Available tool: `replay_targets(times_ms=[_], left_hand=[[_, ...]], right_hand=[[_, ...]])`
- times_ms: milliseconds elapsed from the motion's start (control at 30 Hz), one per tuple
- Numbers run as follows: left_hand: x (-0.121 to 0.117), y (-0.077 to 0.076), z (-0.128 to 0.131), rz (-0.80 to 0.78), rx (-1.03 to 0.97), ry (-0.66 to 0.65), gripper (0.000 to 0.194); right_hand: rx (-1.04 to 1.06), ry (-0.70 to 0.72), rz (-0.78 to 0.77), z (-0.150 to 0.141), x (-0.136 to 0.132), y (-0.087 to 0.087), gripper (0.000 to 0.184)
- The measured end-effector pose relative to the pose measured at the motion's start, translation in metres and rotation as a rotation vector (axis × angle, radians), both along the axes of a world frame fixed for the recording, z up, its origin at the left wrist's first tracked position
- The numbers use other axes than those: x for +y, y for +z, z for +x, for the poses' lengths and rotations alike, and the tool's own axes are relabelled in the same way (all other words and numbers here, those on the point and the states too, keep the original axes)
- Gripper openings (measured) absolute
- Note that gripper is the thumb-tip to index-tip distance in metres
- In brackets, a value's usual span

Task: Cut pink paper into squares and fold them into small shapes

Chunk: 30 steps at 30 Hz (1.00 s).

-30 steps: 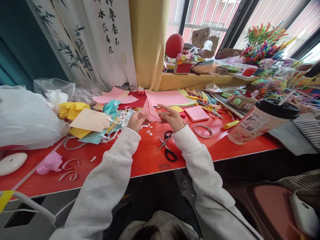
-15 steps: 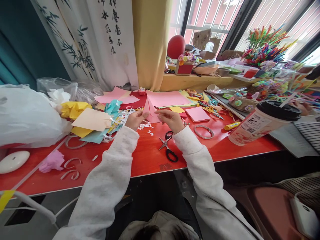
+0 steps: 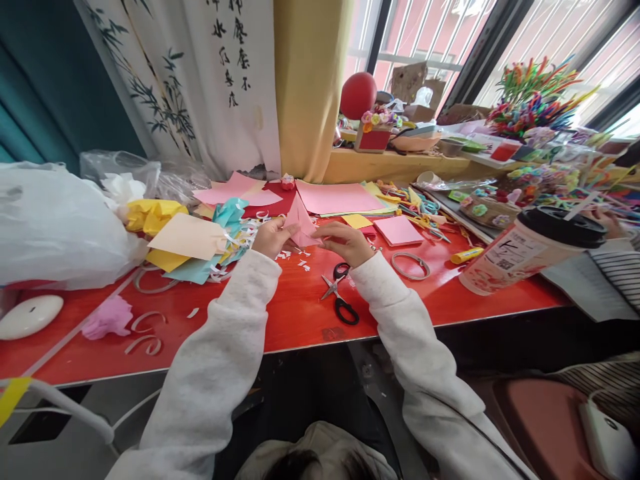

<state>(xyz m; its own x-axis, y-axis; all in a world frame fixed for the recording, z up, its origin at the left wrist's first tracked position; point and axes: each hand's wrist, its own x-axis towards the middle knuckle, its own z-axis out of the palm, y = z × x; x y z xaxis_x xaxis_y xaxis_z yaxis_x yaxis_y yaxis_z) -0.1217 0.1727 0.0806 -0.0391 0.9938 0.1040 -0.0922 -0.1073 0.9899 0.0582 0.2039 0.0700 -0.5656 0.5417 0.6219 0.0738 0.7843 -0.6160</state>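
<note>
A folded pink paper (image 3: 299, 220), pointed at the top, is held up over the red table (image 3: 295, 313). My left hand (image 3: 273, 238) pinches its left lower side between thumb and fingers. On the other side, the fingertips of my right hand (image 3: 347, 242) are closed on the lower right corner. White paper scraps (image 3: 303, 265) lie under and beside my left hand. Just below my right hand rest black-handled scissors (image 3: 343, 293), blades parted. A stack of pink square paper (image 3: 399, 231) and a metal ring (image 3: 411, 265) lie to the right.
At left are a white plastic bag (image 3: 60, 227), crumpled yellow paper (image 3: 155, 215) and a pink crumpled piece (image 3: 107, 318). A lidded drink cup (image 3: 525, 250) stands tilted in view at right, near a yellow tube (image 3: 467, 255). Pink sheets (image 3: 337, 198) lie at the back.
My right hand has gone from spread fingers beside the pink paper to pinching its lower right corner. The paper has turned slightly; my left hand keeps its hold.
</note>
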Motion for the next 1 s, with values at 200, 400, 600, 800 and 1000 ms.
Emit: replay_targets(times_ms=[200,400,600,800,1000], left_hand=[[-0.002,-0.002,0.005,0.045,0.04,-0.113,0.035],[0.0,-0.007,0.008,0.087,0.089,-0.148,0.046],[0.002,-0.011,0.011,0.059,0.129,-0.148,0.046],[0.0,-0.01,0.013,0.021,0.092,-0.18,0.045],[0.002,-0.012,0.014,0.046,0.06,-0.153,0.055]], right_hand=[[0.074,-0.124,0.081,-0.006,0.006,-0.008,0.017],[0.107,-0.059,-0.094,-0.013,0.007,-0.016,0.026],[0.125,-0.151,-0.167,-0.016,0.005,-0.018,0.025],[0.101,-0.238,-0.153,-0.015,0.007,-0.017,0.025],[0.126,-0.268,-0.134,-0.015,0.004,-0.014,0.024]])
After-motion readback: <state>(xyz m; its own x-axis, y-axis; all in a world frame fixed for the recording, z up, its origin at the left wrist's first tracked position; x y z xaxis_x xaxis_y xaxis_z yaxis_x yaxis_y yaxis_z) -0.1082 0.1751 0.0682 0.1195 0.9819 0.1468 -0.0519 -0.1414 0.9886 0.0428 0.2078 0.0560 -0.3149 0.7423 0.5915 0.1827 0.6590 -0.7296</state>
